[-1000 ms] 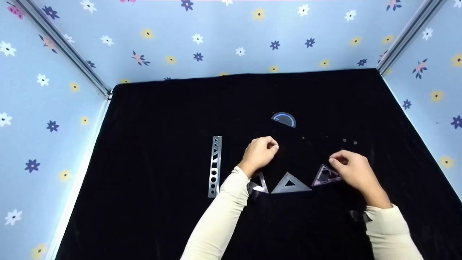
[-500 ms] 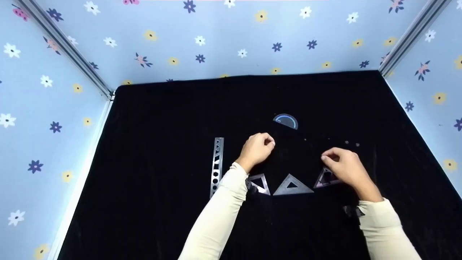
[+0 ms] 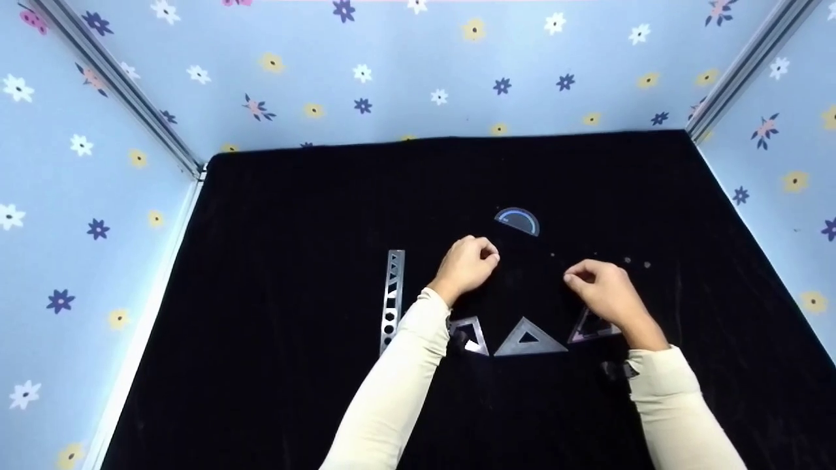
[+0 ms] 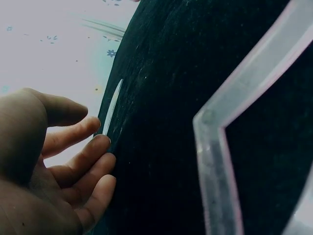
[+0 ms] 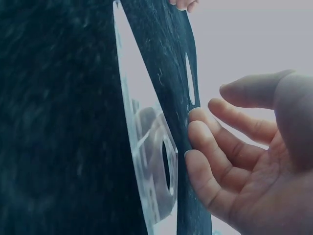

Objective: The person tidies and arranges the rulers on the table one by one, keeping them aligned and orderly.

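My left hand (image 3: pixel 465 264) hovers over the black cloth with loosely curled fingers and nothing in them. To its right, my right hand (image 3: pixel 604 290) is likewise without a thing in its grasp; thumb and index finger stand apart in the right wrist view. Beyond both lies a clear protractor (image 3: pixel 517 222) with a blue arc. Nearer the body is a row of set squares: one (image 3: pixel 482 336) partly behind the left cuff, a grey middle one (image 3: pixel 529 349), and one (image 3: pixel 578 329) partly hidden by the right hand. A ruler (image 3: pixel 400 274) with cut-out shapes lies left, its lower end partly covered by the sleeve.
Black cloth (image 3: pixel 294 261) covers the tabletop. Flowered blue panels (image 3: pixel 418 59) rise at the back and both sides, joined by metal corner posts (image 3: pixel 124 91). Small pale specks (image 3: pixel 646 265) dot the cloth right of the right hand.
My right hand has moved left and slightly away from the body, approaching the left hand. The left hand has shifted only a little. The drawing tools lie where they were.
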Available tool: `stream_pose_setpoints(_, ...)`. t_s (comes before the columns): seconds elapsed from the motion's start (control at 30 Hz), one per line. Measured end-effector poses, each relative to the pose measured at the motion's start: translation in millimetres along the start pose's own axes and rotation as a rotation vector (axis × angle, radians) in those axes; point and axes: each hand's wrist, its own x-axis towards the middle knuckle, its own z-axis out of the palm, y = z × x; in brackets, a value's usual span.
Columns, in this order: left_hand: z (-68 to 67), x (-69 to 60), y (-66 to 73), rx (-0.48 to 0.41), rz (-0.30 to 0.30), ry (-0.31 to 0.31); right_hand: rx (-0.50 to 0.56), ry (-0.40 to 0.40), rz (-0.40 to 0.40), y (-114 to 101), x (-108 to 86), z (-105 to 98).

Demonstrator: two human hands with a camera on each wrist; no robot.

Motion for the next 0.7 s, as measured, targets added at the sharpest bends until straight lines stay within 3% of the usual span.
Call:
stream_pose_setpoints(0.17, 2.3, 3.5, -1.4, -0.031, 0.014, -0.007, 0.011, -0.008, 0.010, -4, 8.4, 4)
stream_pose_setpoints(0.7, 6.1, 19.5, 1.2, -0.078, -0.066, 0.035, 0.053, 0.009, 0.068, -14, 38.3, 20)
